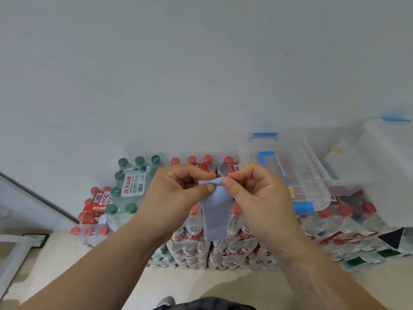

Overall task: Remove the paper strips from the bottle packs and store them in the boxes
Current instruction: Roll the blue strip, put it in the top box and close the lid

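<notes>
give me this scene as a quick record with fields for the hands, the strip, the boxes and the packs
left hand: pinches the strip's top edge
right hand: pinches the same edge, beside the left
paper strip: pale blue, hangs down from the fingers in front of the packs
clear box: blue latches, rests on packs right of the hands
second box: further right, blurred
red-capped packs: stacked on the floor
green-capped pack: on the stack, left
stage: strip in hand, not yet boxed
</notes>
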